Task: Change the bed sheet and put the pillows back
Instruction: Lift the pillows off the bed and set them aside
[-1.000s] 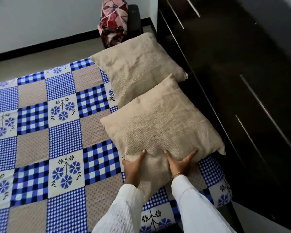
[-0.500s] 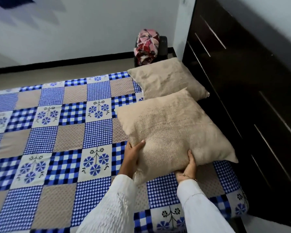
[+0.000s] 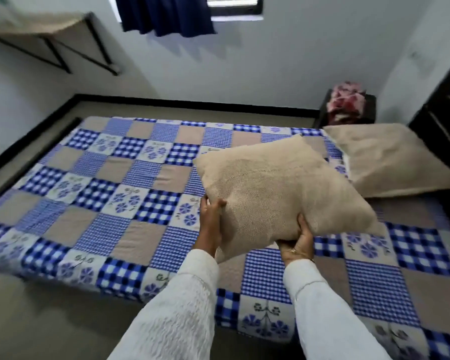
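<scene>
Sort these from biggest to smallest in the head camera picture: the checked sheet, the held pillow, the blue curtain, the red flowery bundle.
1. checked sheet
2. held pillow, though nearness enlarges it
3. blue curtain, partly cut off
4. red flowery bundle

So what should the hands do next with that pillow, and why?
Probably carry the lifted pillow off the bed and put it aside. The left hand and right hand grip its near edge, and it is tilted up off the blue checked sheet. That sheet still covers the bed, and the second pillow lies on it.
</scene>
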